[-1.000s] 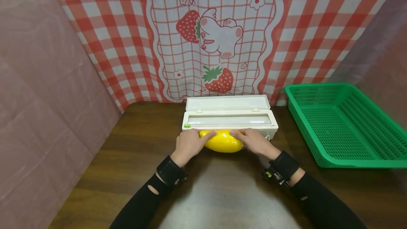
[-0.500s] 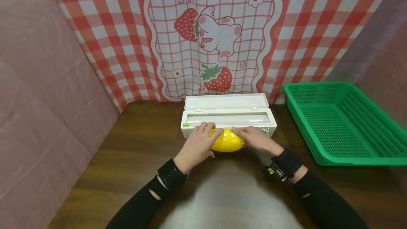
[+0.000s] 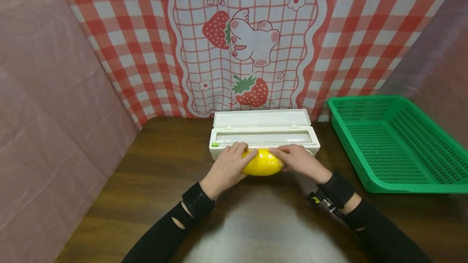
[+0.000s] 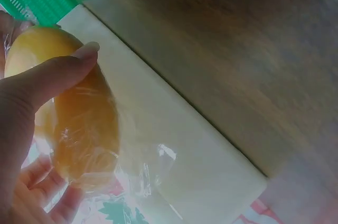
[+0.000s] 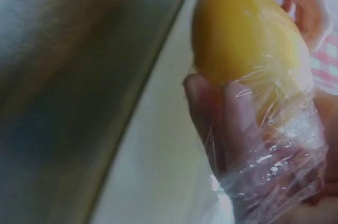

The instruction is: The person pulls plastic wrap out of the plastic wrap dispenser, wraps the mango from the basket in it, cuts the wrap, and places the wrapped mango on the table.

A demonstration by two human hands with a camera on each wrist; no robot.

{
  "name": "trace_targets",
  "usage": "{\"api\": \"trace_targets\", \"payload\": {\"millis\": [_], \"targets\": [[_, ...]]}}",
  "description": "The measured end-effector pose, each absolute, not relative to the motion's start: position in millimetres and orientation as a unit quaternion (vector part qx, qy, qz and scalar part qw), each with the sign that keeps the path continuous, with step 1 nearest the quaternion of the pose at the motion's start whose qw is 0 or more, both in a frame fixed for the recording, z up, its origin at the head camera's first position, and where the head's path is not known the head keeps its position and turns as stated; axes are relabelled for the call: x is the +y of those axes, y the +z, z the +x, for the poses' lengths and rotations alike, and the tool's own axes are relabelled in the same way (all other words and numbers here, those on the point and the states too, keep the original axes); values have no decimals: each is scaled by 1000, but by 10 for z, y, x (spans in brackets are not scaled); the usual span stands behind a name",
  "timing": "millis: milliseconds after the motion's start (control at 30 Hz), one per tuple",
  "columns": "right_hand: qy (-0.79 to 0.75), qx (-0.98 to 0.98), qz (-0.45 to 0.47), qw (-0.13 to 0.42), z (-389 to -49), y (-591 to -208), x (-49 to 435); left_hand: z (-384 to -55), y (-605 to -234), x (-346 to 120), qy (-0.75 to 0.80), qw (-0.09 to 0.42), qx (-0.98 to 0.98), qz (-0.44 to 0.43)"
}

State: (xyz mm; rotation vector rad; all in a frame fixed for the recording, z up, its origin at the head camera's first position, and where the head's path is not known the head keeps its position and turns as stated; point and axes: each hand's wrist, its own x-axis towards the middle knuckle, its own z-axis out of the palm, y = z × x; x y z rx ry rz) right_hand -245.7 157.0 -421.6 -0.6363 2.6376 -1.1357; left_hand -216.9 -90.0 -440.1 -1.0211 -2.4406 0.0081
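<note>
A glossy yellow mango [image 3: 264,162], partly covered in crinkled cling film [image 5: 274,166], is held in front of the white cling film dispenser [image 3: 264,130]. My left hand [image 3: 227,167] grips its left end, the thumb lying across the near side and the fingers behind, as the left wrist view shows. At the other end my right hand [image 3: 301,160] holds the mango with thumb and fingers; in the right wrist view the clear film stretches over some of those fingers. The dispenser's lid [image 3: 261,117] stands raised, and a roll shows in its window.
To the right stands a green plastic basket [image 3: 409,188] with slotted walls. A pink-and-red checked cloth [image 3: 146,52] hangs right behind the dispenser. The brown wooden table [image 3: 164,153] extends left and toward me.
My left hand has shifted right and its fingers now show above the mango, its thumb further over it. The mango and my right hand have moved slightly right.
</note>
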Motion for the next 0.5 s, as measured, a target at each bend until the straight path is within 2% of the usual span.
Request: {"api": "trace_targets", "payload": {"millis": [133, 267, 367, 500], "targets": [[-308, 924, -219, 58, -2422, -4103, 1548, -2167, -4410, -891, -5, 240, -898, -369], [-229, 943, -239, -41, -2423, -4059, 1560, -2170, -4409, -874, -1, 247, -892, -379], [-202, 930, -276, -138, -2422, -4086, 1569, -2169, -4403, -867, 12, 248, -891, -380], [-188, 881, -372, -225, -2408, -4161, 1573, -2170, -4402, -876, 22, 237, -898, -369]]}}
